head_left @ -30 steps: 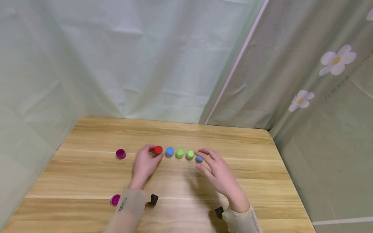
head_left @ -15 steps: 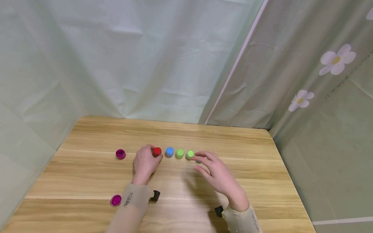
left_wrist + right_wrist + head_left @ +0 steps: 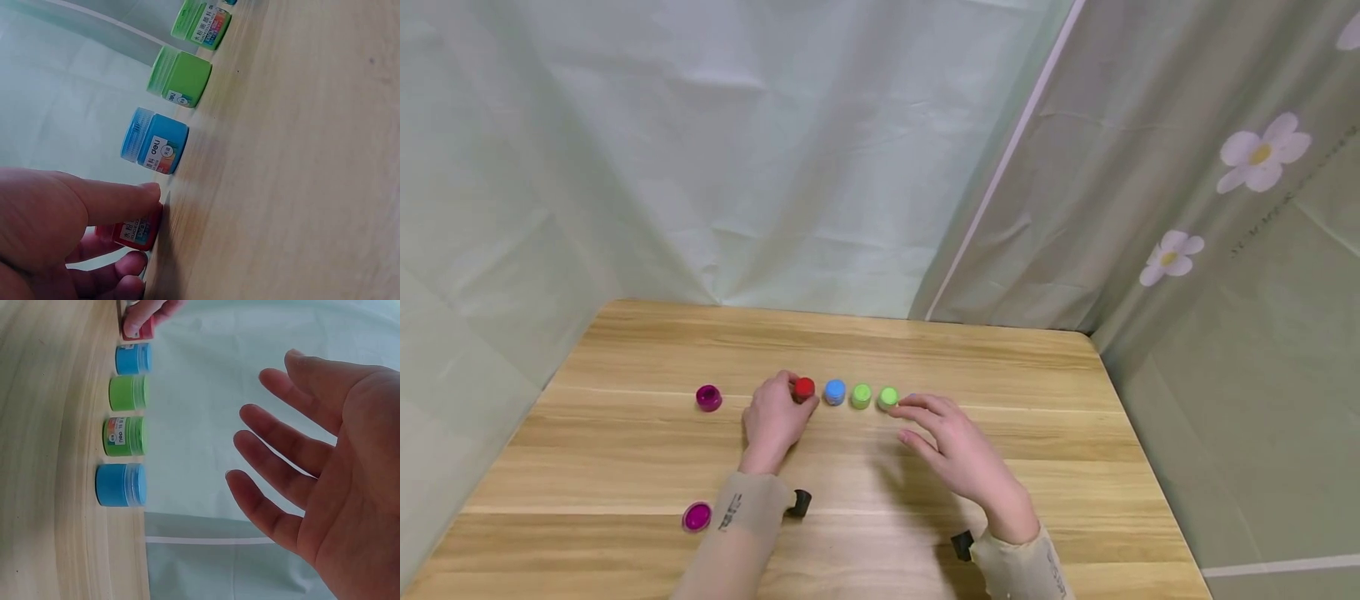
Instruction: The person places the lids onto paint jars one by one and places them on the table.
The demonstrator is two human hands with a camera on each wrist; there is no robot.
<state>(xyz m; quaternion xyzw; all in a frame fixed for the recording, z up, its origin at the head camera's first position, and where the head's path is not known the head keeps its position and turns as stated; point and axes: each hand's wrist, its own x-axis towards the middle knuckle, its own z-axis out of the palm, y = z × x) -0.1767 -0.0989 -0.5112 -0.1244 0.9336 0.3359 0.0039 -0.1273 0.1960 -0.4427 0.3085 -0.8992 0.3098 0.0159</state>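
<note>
Thumb and fingers of my left hand [image 3: 772, 419] grip a small red paint jar [image 3: 804, 387] at the left end of a row. The left wrist view shows the thumb across the red paint jar [image 3: 142, 231], whose base is at the table. To its right stand a blue paint jar [image 3: 835, 392] and two green paint jars [image 3: 861, 397]. A second blue paint jar [image 3: 117, 485] ends the row; in the head view fingers mostly hide it. My right hand [image 3: 958, 446] hovers near that end, fingers spread and loosely bent, holding nothing; the right wrist view shows a gap to the jars.
On the left of the wooden table [image 3: 625, 467] are an open magenta pot [image 3: 708, 398] and, nearer me, a flat magenta round piece [image 3: 697, 517]. Black wrist mounts [image 3: 962, 546] stick out from both sleeves. Pale curtains [image 3: 820, 167] hang behind and at the sides.
My left hand has shifted the red paint jar very slightly left, away from the blue one. The right fingers have dropped a little and now cover most of the end blue jar.
</note>
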